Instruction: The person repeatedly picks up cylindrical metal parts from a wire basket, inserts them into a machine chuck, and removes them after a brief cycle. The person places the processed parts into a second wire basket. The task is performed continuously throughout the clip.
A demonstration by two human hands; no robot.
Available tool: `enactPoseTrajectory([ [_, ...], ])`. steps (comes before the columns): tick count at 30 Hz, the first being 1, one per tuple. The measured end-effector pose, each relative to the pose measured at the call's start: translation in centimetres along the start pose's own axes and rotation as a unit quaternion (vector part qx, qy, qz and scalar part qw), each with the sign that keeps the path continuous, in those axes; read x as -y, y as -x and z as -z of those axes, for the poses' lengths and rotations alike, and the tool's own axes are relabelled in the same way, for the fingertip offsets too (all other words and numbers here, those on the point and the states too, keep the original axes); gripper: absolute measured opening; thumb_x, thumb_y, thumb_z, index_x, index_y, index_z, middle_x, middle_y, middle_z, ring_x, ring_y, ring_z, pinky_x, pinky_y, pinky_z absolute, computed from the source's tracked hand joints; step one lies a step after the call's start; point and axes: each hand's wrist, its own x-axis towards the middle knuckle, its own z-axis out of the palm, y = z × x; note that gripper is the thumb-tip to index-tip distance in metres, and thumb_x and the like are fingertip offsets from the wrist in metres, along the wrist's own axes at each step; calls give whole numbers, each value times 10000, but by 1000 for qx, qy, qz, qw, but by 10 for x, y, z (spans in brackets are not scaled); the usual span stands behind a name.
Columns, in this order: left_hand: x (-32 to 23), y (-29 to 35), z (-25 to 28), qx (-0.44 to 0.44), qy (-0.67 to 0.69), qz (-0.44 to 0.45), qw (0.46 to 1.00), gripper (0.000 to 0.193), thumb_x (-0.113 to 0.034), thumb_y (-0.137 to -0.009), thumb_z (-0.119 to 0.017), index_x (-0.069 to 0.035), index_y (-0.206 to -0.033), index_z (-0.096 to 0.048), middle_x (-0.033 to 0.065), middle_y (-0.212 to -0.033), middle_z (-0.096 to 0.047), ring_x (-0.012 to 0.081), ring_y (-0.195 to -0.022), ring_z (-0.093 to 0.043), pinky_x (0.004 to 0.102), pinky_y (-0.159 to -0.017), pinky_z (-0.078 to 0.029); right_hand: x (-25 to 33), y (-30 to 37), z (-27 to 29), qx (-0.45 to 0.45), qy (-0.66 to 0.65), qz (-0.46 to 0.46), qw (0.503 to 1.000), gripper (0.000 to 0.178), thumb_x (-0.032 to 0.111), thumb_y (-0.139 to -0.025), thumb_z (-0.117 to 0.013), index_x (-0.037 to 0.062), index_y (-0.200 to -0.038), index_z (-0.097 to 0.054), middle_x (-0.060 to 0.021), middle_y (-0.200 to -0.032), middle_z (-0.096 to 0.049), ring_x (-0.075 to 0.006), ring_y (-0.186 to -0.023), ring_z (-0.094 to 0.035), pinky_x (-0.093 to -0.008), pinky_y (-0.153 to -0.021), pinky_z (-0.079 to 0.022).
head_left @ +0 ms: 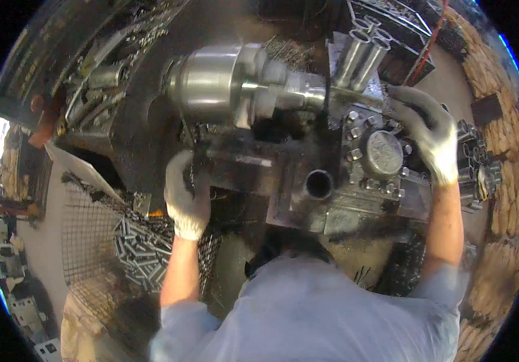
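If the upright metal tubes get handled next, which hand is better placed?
Right, probably: the right hand is close to the metal tubes. The left hand is farther off, below the large shiny cylinder in the picture. Can't tell whether either hand holds anything.

Between the left grip and the bolted block, a hand could pass low over the dark machine, skirting a round pipe end. The metal drum bars the far side; upright tubes block beyond the block; the right grip fills its right.
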Motion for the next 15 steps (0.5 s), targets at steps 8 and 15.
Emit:
enactPoseTrajectory([
  [8, -18, -201, -82, 98, -15, -109, 989, 550, -359, -1006, -660, -58, -1458, -571, 197, -1392, -639, 335, -1323, -594, 426, -1130, -439, -25, -122, -79, 318, 243, 52, 915, 863, 461, -755, -813, 19, -1442, -536, -267, -1205, -717, -404, -1124, -704, -454, -970, -553],
  [15, -19, -232, -103, 134, -49, -50, 989, 712, -628, -956, -587, -95, -1427, -638, 235, -1252, -726, 396, -1200, -675, 482, -1023, -504, -50, -138, -152, 410, 301, 85, 857, 667, 396, -729, -821, 23, -1261, -669, -247, -1048, -751, -398, -978, -740, -479, -838, -594],
])
